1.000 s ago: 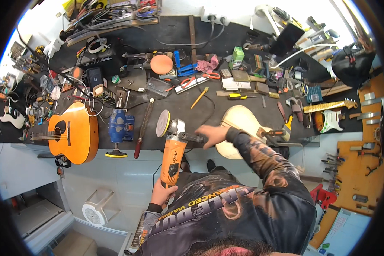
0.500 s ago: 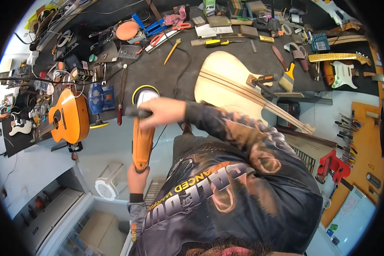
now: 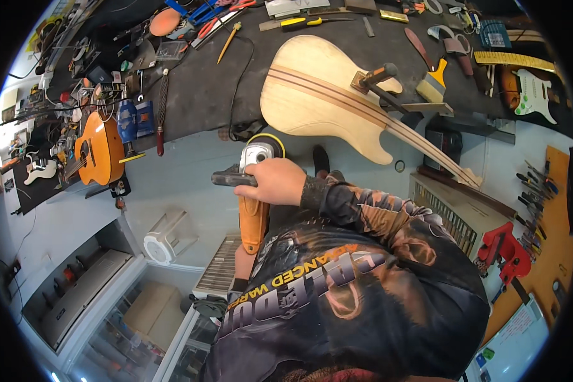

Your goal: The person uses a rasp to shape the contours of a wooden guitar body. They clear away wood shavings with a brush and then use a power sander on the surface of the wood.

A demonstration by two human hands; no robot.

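Note:
Both my hands hold an orange power sander [image 3: 253, 219] with a silver head, a black side handle and a round yellow-edged pad. My right hand [image 3: 279, 181] is closed around the handle near the head. At the rear end, my left hand [image 3: 243, 260] grips the body from below; most of its fingers are hidden. Ahead and to the right lies a pale wooden guitar body [image 3: 318, 83] with dark stripes and a long neck blank, its lower end past the bench edge. A clamp [image 3: 374, 77] sits on it. The sander is apart from the wood.
Tools crowd the dark bench [image 3: 197, 95]. An acoustic guitar [image 3: 102, 149] and a blue tool [image 3: 128, 121] stand at the left. On the right are a yellow-handled brush [image 3: 434, 83] and a red vise-like tool [image 3: 506, 254]. A cord runs beside the sander.
The sander and both hands have shifted right and back toward my body, off the bench edge. My view has turned, so the bench and guitar body appear higher and further left.

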